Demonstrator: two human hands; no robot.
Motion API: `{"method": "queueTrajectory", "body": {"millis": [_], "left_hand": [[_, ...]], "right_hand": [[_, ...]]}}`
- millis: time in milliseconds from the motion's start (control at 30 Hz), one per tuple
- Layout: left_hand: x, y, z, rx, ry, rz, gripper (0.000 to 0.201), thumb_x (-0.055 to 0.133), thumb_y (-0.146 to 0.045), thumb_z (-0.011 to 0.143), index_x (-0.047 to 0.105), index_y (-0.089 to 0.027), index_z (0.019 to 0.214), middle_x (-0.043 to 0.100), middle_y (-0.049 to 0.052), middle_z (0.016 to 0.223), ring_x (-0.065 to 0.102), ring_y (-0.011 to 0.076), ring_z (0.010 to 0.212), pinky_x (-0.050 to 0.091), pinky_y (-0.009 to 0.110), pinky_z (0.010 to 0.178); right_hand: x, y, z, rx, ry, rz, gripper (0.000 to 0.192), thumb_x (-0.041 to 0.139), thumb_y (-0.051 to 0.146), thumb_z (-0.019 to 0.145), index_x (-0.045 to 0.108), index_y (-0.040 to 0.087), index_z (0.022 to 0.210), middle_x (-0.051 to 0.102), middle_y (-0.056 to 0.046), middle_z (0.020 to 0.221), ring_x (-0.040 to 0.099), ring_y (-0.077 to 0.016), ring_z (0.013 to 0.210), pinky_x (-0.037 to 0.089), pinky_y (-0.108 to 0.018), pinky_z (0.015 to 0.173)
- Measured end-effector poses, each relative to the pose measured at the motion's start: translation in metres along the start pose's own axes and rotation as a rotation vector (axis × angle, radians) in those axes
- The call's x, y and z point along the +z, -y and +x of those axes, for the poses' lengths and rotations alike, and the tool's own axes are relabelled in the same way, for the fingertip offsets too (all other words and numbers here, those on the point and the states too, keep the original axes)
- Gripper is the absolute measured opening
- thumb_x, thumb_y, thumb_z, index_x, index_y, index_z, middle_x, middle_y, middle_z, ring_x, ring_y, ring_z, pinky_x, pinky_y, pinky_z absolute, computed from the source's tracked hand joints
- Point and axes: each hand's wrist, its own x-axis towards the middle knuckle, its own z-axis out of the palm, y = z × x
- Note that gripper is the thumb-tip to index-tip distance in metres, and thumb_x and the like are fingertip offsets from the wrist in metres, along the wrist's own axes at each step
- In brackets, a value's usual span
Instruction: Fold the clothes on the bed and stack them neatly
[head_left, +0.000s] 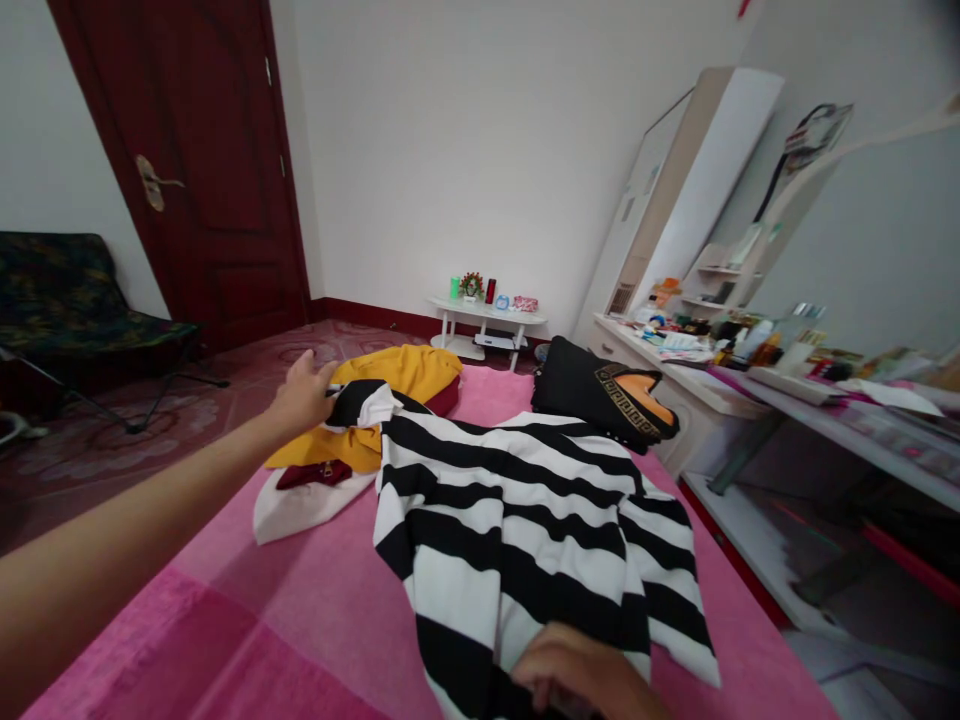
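Your left hand pinched a sleeve of the striped shirt on the pink bed; I couldn't tell if your right hand gripped. Tugging could have dragged the yellow cloth underneath.

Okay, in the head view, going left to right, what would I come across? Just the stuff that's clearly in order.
Camouflage chair → left hand → black-and-white striped garment → mirror.
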Motion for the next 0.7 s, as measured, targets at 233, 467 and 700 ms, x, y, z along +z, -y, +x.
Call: {"method": "queueTrajectory", "body": {"millis": [233, 467, 700], "left_hand": [[-0.02, -0.094, -0.113, 0.779, 0.179, -0.356, 0.041, 0.046, -0.008, 0.082, 0.059, -0.028, 0.116, 0.046, 0.005, 0.136, 0.044, 0.0239, 0.124, 0.038, 0.043, 0.103], [-0.038, -0.125, -0.17, 0.898, 0.515, -0.439, 0.065, 0.052, -0.003, 0.066, 0.05, -0.028, 0.126, 0.047, 0.004, 0.137, 0.044, 0.0242, 0.125, 0.038, 0.043, 0.105], [-0.019, -0.121, -0.18, 0.878, 0.487, -0.375, 0.055, 0.048, -0.003, 0.077, 0.049, -0.029, 0.126, 0.05, 0.004, 0.134, 0.046, 0.0237, 0.123, 0.041, 0.044, 0.103]], "right_hand": [[-0.079, -0.063, -0.067, 0.312, -0.572, -0.563, 0.052, 0.056, 0.02, 0.07, 0.055, 0.024, 0.122, 0.051, -0.009, 0.131, 0.048, -0.0269, 0.121, 0.037, -0.041, 0.103], [-0.078, -0.088, -0.06, 0.48, -0.247, -0.588, 0.022, 0.05, 0.018, 0.072, 0.06, 0.019, 0.092, 0.064, -0.004, 0.085, 0.062, -0.0181, 0.076, 0.043, -0.027, 0.067], [-0.174, -0.062, -0.033, 0.544, -0.328, -0.74, 0.009, 0.053, 0.013, 0.067, 0.053, 0.018, 0.059, 0.055, -0.001, 0.056, 0.051, -0.0127, 0.055, 0.031, -0.024, 0.053]]}}
